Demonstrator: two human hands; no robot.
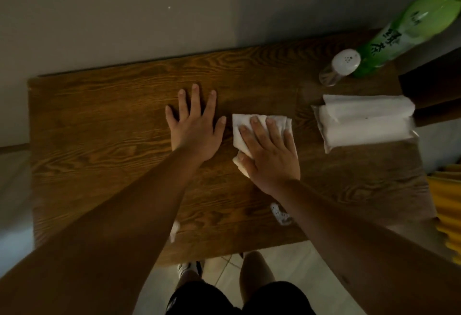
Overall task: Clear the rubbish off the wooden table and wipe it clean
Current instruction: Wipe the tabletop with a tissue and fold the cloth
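On the grained wooden table (99, 127), the flat right hand (270, 155) presses a folded white tissue (240, 125), its long axis running toward the far edge; the left hand (195, 127) lies spread and empty.

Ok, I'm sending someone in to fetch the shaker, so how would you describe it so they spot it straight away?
Start at the wooden table and go to its far right corner, where a tall green bottle stands. The shaker is right beside it: small and clear, with a white cap with holes, unlike the flat white tissue pack nearer the person.
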